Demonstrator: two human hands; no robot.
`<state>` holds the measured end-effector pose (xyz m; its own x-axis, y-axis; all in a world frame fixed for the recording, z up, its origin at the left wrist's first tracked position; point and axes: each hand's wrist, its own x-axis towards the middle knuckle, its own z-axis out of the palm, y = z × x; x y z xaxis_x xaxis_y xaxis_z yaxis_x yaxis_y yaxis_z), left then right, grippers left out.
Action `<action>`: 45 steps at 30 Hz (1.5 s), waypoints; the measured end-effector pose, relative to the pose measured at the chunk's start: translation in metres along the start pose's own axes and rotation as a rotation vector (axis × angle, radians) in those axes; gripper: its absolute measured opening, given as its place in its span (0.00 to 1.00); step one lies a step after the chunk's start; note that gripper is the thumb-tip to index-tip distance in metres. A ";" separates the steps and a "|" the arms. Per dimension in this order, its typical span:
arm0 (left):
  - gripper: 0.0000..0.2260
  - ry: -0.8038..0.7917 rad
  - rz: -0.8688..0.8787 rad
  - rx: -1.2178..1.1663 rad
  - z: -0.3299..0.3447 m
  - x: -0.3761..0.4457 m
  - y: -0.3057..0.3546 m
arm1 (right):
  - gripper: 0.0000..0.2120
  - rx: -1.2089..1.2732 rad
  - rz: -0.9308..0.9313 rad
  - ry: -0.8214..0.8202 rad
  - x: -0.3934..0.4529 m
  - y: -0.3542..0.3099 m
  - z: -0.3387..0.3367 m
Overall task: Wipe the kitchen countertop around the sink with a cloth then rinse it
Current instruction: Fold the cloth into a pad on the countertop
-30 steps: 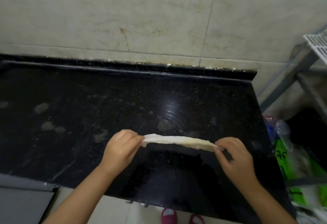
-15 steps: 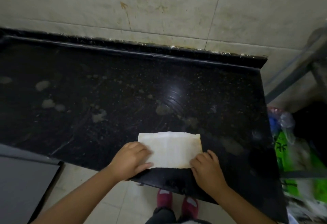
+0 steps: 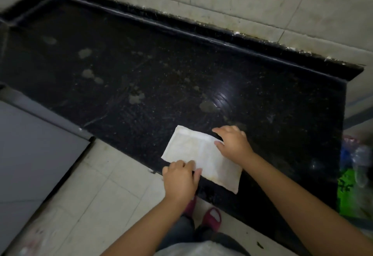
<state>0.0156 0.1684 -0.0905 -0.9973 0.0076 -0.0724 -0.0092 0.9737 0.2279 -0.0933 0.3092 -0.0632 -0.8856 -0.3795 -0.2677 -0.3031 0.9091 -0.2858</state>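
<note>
pale tiled wall (image 3: 252, 3) behind, stained along the lower joint. light floor tiles (image 3: 96, 199) below. grey cabinet panel (image 3: 30, 154) at left. red slippers (image 3: 211, 217) on the floor. green printed bag (image 3: 347, 191) and clear plastic (image 3: 357, 158) at right edge, blurred.

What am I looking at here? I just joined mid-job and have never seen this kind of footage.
No machine: this is one camera worn on a person's head, looking down at their two bare hands. A black countertop runs along a tiled wall and carries pale smears. A folded white cloth lies flat near its front edge. The left hand pinches the cloth's near edge; the right hand rests on its far right part, though the exact grip is unclear. Below are floor tiles and red slippers. No sink shows.
</note>
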 end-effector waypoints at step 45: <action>0.15 0.041 0.341 -0.244 0.012 0.012 -0.018 | 0.10 0.061 0.000 0.447 -0.105 0.019 0.065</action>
<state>0.0043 0.1535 -0.1076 -0.9482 0.3064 0.0842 0.3101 0.8345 0.4555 0.0168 0.3551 -0.1007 -0.9546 -0.2563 0.1520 -0.2941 0.8921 -0.3431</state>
